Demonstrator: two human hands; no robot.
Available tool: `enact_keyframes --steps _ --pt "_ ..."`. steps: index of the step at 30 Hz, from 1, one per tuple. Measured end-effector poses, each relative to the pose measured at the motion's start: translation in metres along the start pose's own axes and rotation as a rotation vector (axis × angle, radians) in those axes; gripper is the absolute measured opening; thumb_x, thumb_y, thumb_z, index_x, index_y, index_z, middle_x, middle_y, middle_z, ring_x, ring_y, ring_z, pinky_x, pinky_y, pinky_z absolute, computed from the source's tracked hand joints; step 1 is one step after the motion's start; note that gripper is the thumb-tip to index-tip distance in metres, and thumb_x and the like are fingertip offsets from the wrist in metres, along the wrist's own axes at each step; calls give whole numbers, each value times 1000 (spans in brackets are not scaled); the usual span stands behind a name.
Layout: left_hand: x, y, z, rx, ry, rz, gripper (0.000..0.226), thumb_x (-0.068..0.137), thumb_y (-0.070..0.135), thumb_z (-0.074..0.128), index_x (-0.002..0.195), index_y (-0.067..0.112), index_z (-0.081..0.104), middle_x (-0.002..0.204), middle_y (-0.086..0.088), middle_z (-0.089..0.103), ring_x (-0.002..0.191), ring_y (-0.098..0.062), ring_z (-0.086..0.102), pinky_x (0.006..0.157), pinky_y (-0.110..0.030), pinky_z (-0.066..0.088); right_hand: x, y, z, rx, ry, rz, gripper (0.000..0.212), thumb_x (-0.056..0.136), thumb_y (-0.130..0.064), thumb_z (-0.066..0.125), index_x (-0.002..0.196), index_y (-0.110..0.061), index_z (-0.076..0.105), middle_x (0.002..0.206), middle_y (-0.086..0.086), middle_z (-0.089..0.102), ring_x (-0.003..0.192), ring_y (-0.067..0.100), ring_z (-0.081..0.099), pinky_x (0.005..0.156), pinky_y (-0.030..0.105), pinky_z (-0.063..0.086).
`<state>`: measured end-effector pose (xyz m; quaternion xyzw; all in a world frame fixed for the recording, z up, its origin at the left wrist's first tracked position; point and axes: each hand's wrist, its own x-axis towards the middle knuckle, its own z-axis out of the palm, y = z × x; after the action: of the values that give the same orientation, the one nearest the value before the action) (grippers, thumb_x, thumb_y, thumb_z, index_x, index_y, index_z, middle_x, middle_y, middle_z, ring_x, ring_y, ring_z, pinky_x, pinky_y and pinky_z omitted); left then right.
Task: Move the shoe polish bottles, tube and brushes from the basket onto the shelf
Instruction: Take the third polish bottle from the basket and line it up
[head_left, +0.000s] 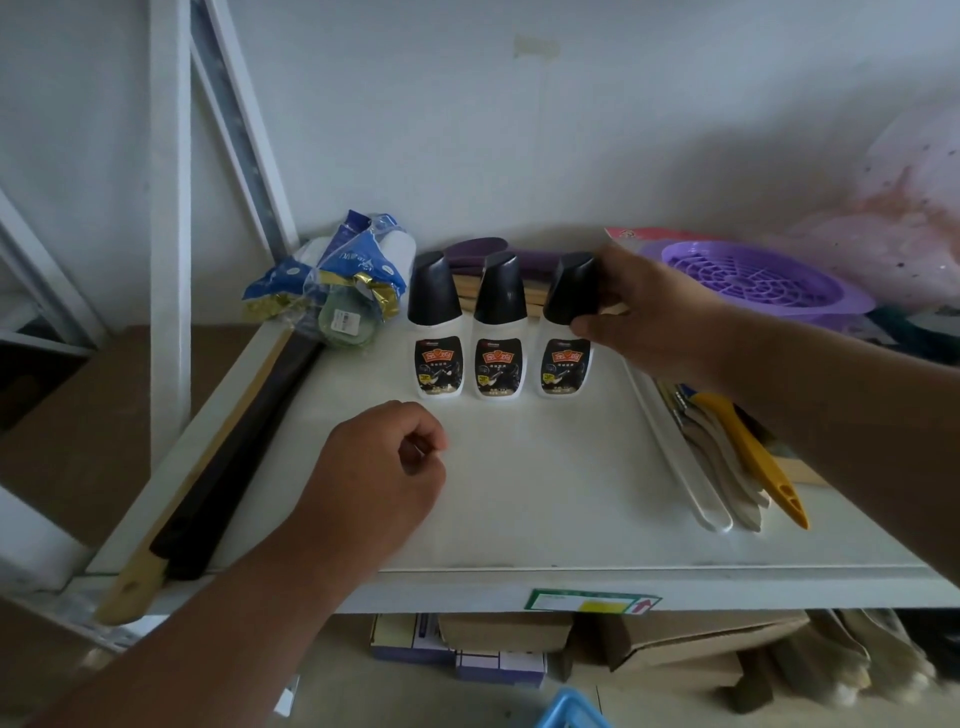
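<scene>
Three white shoe polish bottles with black caps stand upright in a row on the white shelf (545, 493): the left bottle (434, 332), the middle bottle (498, 338) and the right bottle (565, 338). My right hand (644, 317) grips the black cap of the right bottle, which rests on the shelf. My left hand (387, 462) hovers over the shelf in front of the bottles, fingers curled in a loose fist with nothing in them. A corner of the blue basket (571, 709) shows at the bottom edge. No tube or brush is clearly visible.
A crumpled blue plastic package (337, 280) lies left of the bottles. A long dark wooden-handled tool (218, 467) lies along the left edge. A purple strainer (753, 280) sits at the back right. Yellow and beige tools (748, 457) lie at right. Cardboard boxes (597, 649) sit below.
</scene>
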<state>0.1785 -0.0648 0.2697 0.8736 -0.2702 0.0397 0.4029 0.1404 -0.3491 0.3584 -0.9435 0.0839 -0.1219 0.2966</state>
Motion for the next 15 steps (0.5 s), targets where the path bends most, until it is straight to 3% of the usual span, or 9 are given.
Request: enact_keyframes --steps 4,7,10,13,15 --pt "-1 -1 -1 14 -7 -1 22 86 1 76 87 23 78 79 13 71 91 -2 66 67 -4 49 -1 0 -1 -1 -9 -10 53 91 -16 76 138 -23 54 125 2 67 114 22 67 98 43 57" --pt "-1 0 -1 5 -2 -11 21 86 3 77 88 24 77 79 13 71 85 -7 68 65 -8 52 -3 2 -1 8 -13 -13 58 88 -19 80 139 -26 52 126 -1 67 114 20 68 96 41 58" --pt "4 2 -4 -19 48 -61 24 87 10 80 106 24 75 91 12 68 78 -9 64 66 -19 52 -5 1 1 20 -31 11 68 85 -19 84 142 -28 48 127 -5 68 113 16 68 90 32 57" --pt "30 -1 -9 -53 61 -126 72 84 22 87 147 25 53 128 8 61 101 -15 62 85 -32 54 -7 2 10 79 -63 60 79 80 -15 88 145 -29 45 123 -6 71 106 13 71 89 35 60" --pt "55 -4 -11 -122 -2 -145 97 80 24 92 160 26 37 143 8 53 123 -17 57 101 -39 52 -7 4 20 60 -67 91 84 74 -17 91 143 -31 45 117 -7 74 101 12 73 89 40 63"
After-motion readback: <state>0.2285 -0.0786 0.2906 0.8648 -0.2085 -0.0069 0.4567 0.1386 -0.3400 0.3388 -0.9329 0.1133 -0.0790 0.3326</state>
